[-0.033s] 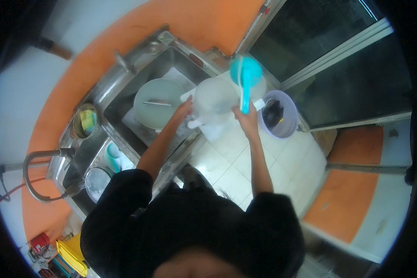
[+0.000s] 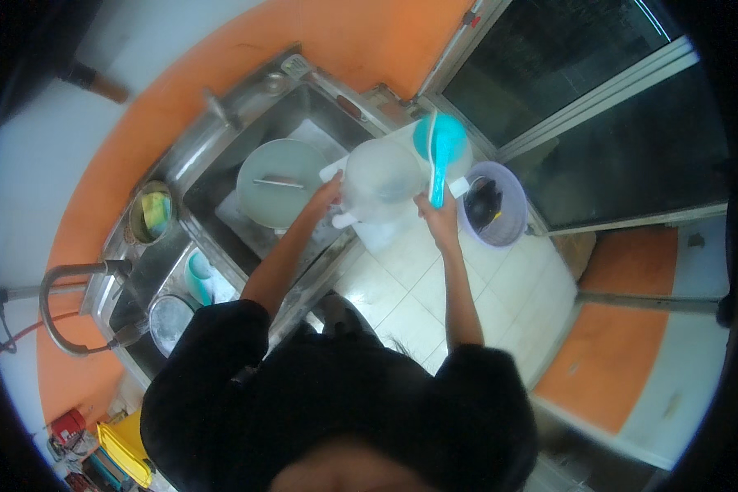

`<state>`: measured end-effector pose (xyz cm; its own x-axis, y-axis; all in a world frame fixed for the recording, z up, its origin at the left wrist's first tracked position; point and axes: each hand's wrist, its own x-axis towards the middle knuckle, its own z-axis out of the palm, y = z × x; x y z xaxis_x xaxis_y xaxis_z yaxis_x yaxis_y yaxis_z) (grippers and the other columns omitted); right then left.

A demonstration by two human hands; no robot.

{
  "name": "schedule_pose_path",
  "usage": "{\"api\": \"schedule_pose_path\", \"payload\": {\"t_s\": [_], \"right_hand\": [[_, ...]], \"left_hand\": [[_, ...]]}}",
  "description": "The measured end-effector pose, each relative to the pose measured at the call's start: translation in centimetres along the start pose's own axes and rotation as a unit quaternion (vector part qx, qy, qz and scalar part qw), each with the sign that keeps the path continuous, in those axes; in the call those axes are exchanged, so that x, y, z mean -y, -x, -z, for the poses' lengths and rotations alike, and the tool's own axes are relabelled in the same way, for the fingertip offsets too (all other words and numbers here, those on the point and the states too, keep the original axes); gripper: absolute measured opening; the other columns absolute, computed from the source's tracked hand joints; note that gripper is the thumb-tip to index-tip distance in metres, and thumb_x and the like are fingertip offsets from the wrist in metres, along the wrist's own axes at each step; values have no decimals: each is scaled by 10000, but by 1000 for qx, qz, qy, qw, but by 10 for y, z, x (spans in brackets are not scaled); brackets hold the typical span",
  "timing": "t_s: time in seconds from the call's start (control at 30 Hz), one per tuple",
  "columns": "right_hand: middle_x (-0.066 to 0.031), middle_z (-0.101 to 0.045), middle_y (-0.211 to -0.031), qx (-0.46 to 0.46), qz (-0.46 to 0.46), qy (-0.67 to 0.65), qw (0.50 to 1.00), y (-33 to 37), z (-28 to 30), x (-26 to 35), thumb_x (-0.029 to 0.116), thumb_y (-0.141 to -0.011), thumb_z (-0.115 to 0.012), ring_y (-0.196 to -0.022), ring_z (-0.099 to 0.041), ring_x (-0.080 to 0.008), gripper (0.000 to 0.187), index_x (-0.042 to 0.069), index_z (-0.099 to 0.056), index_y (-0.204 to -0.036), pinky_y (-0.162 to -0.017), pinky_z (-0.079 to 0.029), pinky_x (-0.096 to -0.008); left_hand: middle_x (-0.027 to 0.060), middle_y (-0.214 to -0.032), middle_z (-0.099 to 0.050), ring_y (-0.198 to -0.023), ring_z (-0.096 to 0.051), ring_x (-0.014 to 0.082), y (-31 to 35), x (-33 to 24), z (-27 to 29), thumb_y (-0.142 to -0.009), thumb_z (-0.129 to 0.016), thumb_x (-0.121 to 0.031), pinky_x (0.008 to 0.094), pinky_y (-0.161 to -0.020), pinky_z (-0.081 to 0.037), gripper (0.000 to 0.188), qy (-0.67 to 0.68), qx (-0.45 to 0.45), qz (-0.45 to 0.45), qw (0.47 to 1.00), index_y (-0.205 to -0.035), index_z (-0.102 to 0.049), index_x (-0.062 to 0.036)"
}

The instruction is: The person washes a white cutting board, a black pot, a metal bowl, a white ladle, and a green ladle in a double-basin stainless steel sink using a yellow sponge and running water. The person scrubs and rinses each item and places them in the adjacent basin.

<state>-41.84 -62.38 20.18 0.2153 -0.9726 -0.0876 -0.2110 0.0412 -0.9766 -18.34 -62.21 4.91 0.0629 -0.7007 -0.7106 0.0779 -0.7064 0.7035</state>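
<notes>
My right hand (image 2: 441,220) is closed around the handle of a turquoise plastic dipper (image 2: 441,138), whose round cup points away from me. My left hand (image 2: 328,192) grips the left edge of a whitish, translucent round tub (image 2: 381,176); its fingertips are partly hidden. White tabs stick out around the tub, and I cannot tell whether they belong to it or to a white piece beneath. The dipper is just right of the tub. Left of my left hand, a large round pot (image 2: 272,160) of cloudy water stands in the steel sink, with a thin light-coloured utensil (image 2: 279,184) across it.
A lavender bin (image 2: 512,221) with a dark item inside stands on the tiled floor at right. The smaller basin at left holds a turquoise bowl (image 2: 195,275) and a round container (image 2: 170,324) under the faucet (image 2: 57,287). A bowl with a sponge (image 2: 154,215) sits on the ledge.
The turquoise dipper has shifted slightly down and to the right in my right hand. My left hand and the tub stay almost where they were.
</notes>
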Motion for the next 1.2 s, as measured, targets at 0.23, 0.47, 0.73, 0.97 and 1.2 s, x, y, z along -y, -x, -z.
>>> {"api": "schedule_pose_path", "payload": {"t_s": [0.23,0.47,0.73,0.97,1.2], "right_hand": [[-57,-568,-716,85,-7,-91,992,-3,-5,-43,4,-743,-603,-581,-527,-108,155,18,-513,-868,-509,-418,-241],[-21,-547,-678,63,-99,-24,993,19,7,-77,2,-718,-601,-618,-524,-101,156,41,-524,-849,-542,-420,-240],[-48,-553,-645,70,-93,32,993,25,-30,-123,92,-728,-617,-568,-526,-113,197,7,-554,-895,-523,-440,-257],[-99,-592,-650,94,-192,112,970,-25,-46,-113,188,-756,-602,-526,-583,-156,422,-32,-517,-1107,-467,-475,-294],[-43,-541,-639,108,-184,31,977,-21,-46,-113,170,-804,-595,-541,-507,-95,375,0,-516,-1128,-470,-413,-238]], "left_hand": [[142,-1103,-551,-985,-539,245,-26,16,-9,-930,-367,-364,438,-895,-416,446,392,-5,-24,920,-1186,-472,-14],[84,-953,-591,-873,-585,185,-33,45,36,-922,-320,-185,321,-778,-510,298,533,-13,-119,838,-1029,-535,-8],[79,-985,-600,-889,-584,205,-36,61,41,-909,-338,-208,338,-800,-499,314,577,-84,-78,809,-1072,-548,-42],[120,-1095,-579,-1024,-550,256,8,56,47,-909,-338,-230,404,-887,-460,385,477,-55,-229,847,-1162,-506,6],[147,-1177,-542,-1061,-528,302,24,58,58,-919,-315,-254,471,-933,-424,432,542,9,-208,814,-1223,-461,15]]}}
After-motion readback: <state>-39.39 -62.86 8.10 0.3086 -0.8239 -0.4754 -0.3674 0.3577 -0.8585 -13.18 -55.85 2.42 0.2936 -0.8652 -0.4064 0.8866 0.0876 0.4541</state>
